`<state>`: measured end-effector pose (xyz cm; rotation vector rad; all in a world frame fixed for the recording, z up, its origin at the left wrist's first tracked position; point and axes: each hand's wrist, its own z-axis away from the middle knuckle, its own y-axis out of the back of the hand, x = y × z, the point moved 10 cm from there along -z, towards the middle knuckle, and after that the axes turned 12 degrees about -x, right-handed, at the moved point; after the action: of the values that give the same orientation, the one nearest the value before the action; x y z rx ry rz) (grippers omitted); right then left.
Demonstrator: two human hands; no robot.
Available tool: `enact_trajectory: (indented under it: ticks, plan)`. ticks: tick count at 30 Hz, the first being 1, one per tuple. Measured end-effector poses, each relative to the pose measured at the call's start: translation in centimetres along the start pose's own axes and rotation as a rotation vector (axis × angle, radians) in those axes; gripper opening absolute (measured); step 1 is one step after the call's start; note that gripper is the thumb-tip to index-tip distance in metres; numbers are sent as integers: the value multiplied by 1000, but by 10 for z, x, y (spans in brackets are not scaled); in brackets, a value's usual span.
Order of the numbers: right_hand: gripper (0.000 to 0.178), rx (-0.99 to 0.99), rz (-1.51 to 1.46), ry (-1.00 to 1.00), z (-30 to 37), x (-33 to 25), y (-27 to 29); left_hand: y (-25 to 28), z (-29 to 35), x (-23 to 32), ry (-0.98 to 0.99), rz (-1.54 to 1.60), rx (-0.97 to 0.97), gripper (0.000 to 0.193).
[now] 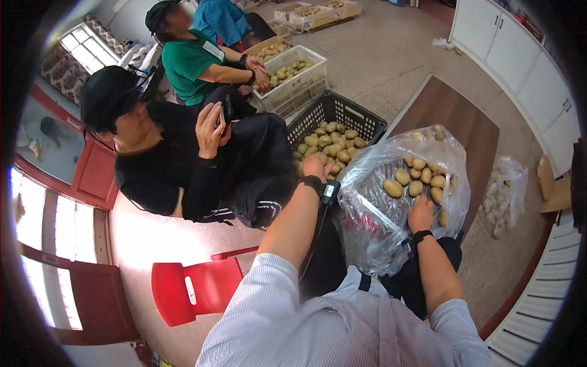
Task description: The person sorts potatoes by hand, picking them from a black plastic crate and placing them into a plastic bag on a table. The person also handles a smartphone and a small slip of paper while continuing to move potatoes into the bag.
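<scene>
My left hand [317, 166] reaches into a black slatted crate [367, 120]. Its fingers are spread over brown-green oval fruits [335, 147] that look like kiwifruit. My right hand [420, 213] is at the mouth of a clear plastic bag [367, 183]. The fingers point toward several tan-brown kiwifruit [393, 188] lying in the bag and touch or nearly touch the nearest ones. I make out no fruit firmly held in either hand. The bag's near side hangs over my lap, and its far part rests on a dark brown wooden table [458, 116].
A person in black [159, 140] sits at my left, holding a phone [227, 110]. Beyond, a person in green reaches into a white crate [306, 82] of fruit. A red chair [202, 287] stands at lower left. Another filled clear bag [501, 199] is on the floor at right.
</scene>
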<state>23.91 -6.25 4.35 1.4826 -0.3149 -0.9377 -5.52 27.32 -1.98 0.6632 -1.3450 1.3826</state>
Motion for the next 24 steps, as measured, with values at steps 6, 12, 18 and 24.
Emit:
enact_trajectory:
  ticks: [6,12,18,24]
  plan:
    - [38,-152,-3,-99,-3,36,-8,-46,20,3,157,56,-42,29]
    - [34,-142,-120,-56,-12,21,-17,-63,47,31,256,82,-65,19]
    - [36,-91,-406,83,-10,9,-14,-107,73,38,282,49,-143,28]
    - [48,-349,-689,-19,4,-20,-7,-143,95,35,326,-176,-389,25]
